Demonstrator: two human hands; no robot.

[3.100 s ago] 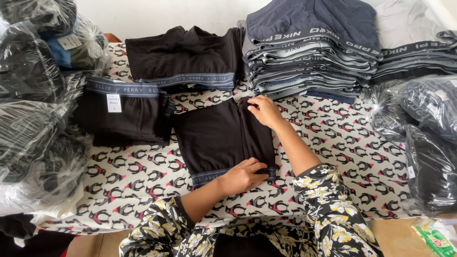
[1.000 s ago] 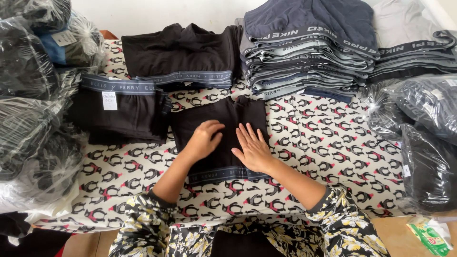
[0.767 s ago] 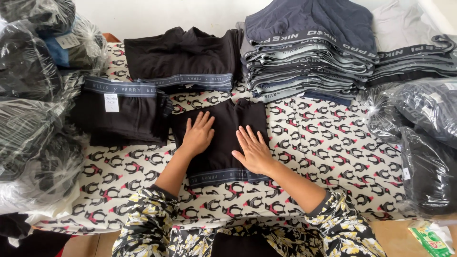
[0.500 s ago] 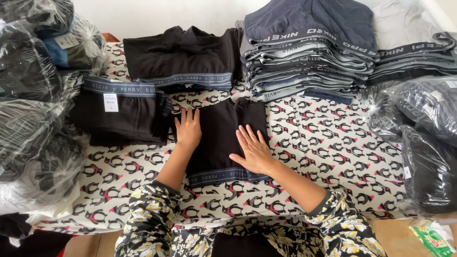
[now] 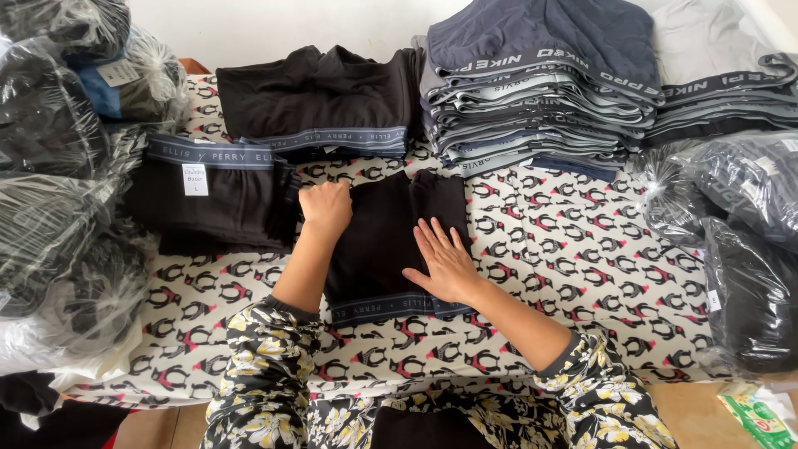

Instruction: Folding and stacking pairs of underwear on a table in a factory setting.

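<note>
- We see clear plastic bags [image 5: 58,216] piled at nine o'clock, each holding dark folded clothing, and one at the top holding something blue; more bags [image 5: 731,241] at three o'clock hold dark garments too.
- The black folded briefs [image 5: 391,241] lie at the centre of the penguin-print cloth [image 5: 582,274], with the grey waistband towards six o'clock.
- Our left hand [image 5: 326,208] is curled at the garment's ten-o'clock corner, fingers clenched on the edge of the fabric as far as we can tell.
- Our right hand [image 5: 446,262] lies flat on the garment's lower right part, fingers released and spread, pressing it down.
- Half a second earlier the left hand lay flat with straight fingers on the garment's left edge; now it is bunched into a fist higher up. The right hand has hardly moved.
- Another folded black pair [image 5: 216,199] with a white tag sits just beside the garment at nine o'clock, a black pile [image 5: 320,104] at twelve o'clock, and a tall grey stack [image 5: 540,83] at one o'clock.
- What the left fingers pinch is hidden under the fist; the bags' contents blur behind the plastic, and a green packet [image 5: 761,416] at five o'clock is cut off.
</note>
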